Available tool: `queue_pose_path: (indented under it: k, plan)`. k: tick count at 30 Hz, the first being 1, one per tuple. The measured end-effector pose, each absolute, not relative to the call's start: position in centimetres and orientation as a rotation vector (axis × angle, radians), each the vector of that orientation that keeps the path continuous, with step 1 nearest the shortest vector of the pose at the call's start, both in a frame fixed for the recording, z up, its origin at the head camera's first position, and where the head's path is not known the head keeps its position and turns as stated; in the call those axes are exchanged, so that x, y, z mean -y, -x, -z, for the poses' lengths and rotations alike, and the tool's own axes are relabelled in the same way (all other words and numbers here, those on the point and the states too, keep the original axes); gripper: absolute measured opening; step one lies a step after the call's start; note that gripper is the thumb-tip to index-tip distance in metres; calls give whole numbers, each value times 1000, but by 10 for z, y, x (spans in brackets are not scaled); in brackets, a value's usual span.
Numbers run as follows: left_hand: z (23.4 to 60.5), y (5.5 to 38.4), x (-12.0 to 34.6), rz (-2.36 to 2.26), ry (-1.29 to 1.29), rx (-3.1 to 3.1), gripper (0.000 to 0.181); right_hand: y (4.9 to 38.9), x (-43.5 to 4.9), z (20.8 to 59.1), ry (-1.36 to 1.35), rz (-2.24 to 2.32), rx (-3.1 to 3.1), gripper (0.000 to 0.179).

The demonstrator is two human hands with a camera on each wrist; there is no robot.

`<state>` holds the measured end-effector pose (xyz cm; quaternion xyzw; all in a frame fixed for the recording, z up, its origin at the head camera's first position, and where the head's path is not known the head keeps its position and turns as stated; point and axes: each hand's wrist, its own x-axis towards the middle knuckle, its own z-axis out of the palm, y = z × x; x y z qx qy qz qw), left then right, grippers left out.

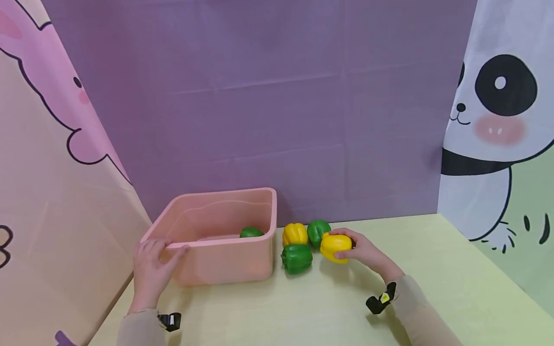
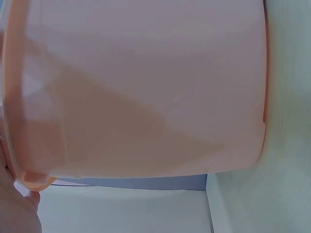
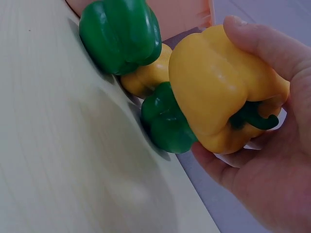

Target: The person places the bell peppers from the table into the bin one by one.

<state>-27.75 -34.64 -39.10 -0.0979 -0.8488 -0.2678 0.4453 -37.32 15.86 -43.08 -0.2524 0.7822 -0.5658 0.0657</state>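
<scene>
My right hand (image 1: 361, 250) holds a yellow bell pepper (image 1: 334, 247) between thumb and fingers, above the table. Its green stem (image 3: 260, 118) points toward the palm in the right wrist view. Beside it on the table are a green bell pepper (image 1: 318, 232) behind, another yellow bell pepper (image 1: 295, 234), and a green bell pepper (image 1: 296, 259) nearer the front. With my left hand (image 1: 151, 264) I grip the front left corner of the pink bin's rim (image 1: 216, 243). Inside the bin, partly hidden by its front wall, lies a green bell pepper (image 1: 251, 232).
The pale wooden table (image 1: 277, 312) meets a purple cloth backdrop (image 1: 277, 120) behind the bin. A panda-print cloth (image 1: 497, 144) hangs along the right side, and a cartoon-print cloth (image 1: 78, 216) along the left.
</scene>
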Motion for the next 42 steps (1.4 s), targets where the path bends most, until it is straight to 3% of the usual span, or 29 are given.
queue_pose_path:
  k: [42]
  plan:
    - [390, 275, 343, 661, 224, 2110, 32, 376, -158, 408, 855, 1662, -2334, 57]
